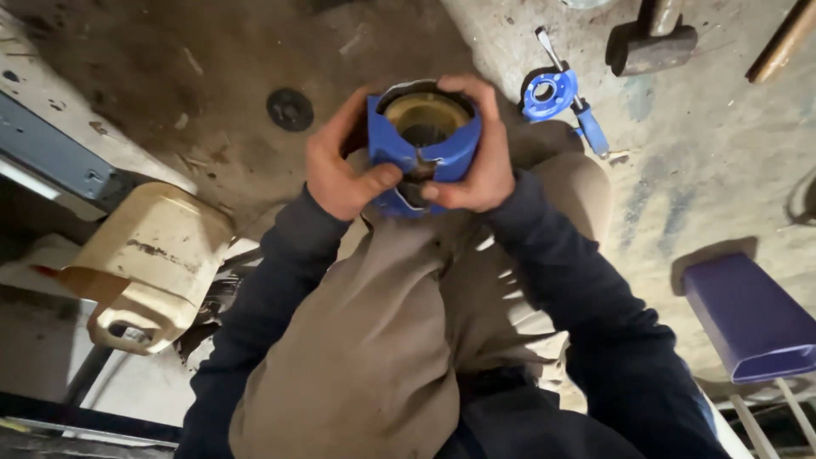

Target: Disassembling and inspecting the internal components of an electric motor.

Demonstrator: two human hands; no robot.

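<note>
I hold a blue cylindrical housing [450, 151] in front of me, above my knees. Its open top shows a brass-coloured ring and a dark bore inside. The near wall of the blue shell is split and jagged. My left hand [340, 170] wraps its left side, thumb pressed on the front near the split. My right hand [480, 166] clasps the right side, fingers over the rim and thumb at the broken edge.
On the concrete floor lie a blue ring-shaped tool with a handle [557, 95], a hammer head [650, 47], a wooden handle [782, 38] and a black round disc [290, 109]. A dirty cream plastic canister [149, 259] sits at left, a purple stool seat [748, 314] at right.
</note>
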